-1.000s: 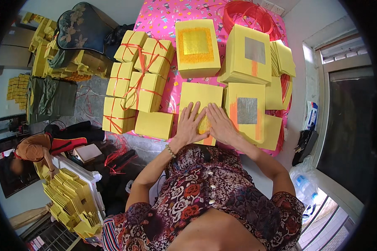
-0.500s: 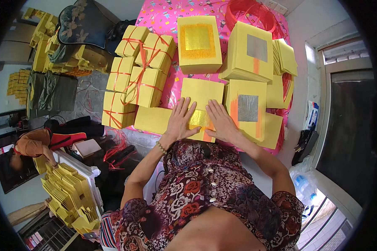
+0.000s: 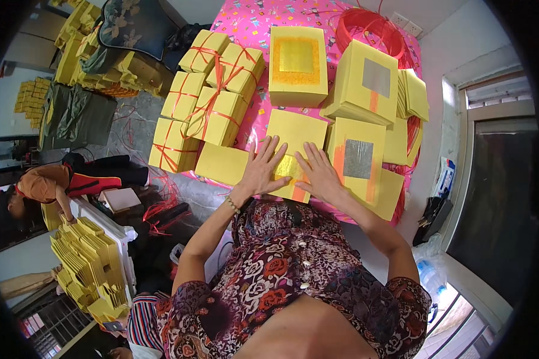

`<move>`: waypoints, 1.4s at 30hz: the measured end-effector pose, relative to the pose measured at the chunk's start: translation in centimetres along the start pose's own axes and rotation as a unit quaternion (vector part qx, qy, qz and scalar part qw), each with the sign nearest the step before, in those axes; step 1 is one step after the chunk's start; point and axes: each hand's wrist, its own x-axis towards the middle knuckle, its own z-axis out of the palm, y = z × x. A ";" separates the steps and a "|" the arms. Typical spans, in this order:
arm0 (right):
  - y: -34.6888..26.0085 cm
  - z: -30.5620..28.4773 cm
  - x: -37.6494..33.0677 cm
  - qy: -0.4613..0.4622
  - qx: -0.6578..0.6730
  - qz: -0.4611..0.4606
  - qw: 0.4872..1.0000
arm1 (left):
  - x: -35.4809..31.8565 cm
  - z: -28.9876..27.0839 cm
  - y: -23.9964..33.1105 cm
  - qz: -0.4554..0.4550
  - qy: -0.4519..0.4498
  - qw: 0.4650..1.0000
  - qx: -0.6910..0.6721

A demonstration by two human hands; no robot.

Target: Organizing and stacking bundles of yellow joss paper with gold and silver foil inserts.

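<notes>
Both of my hands lie flat over a yellow paper sheet point(image 3: 296, 127) with a shiny gold patch point(image 3: 286, 167) and an orange edge. My left hand point(image 3: 261, 170) has its fingers spread on the left part of it, and my right hand point(image 3: 321, 175) rests on the right part, also spread. Neither hand grips anything. Right beside my right hand is yellow paper with a silver square point(image 3: 358, 159) and orange bands. Beyond my fingertips stands a thick yellow stack point(image 3: 298, 96) topped by a gold square with an orange border. Plain yellow paper point(image 3: 223, 164) lies left of my left hand.
Several yellow bundles tied with red ribbon point(image 3: 212, 119) stand at the left on the pink patterned tablecloth point(image 3: 245, 21). Another silver-square stack point(image 3: 365, 75) and a red coil point(image 3: 371, 36) are at the far right. At left, a person point(image 3: 45, 182) touches yellow paper piles point(image 3: 87, 263).
The view has turned slightly, so the table's things sit a little farther right. My hands stay spread on the sheet, with hardly any movement across it.
</notes>
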 end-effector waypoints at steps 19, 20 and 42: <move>4.4 0.1 1.8 0.204 -0.020 -0.068 0.976 | 2.8 1.9 4.6 -0.338 0.079 0.585 -0.733; 4.4 -0.2 2.0 0.212 -0.032 -0.077 0.974 | 3.3 2.0 4.5 -0.341 0.088 0.582 -0.732; -2.0 -0.1 0.8 0.170 0.092 -0.099 0.976 | -13.0 2.1 -5.0 -0.359 0.336 0.618 -0.614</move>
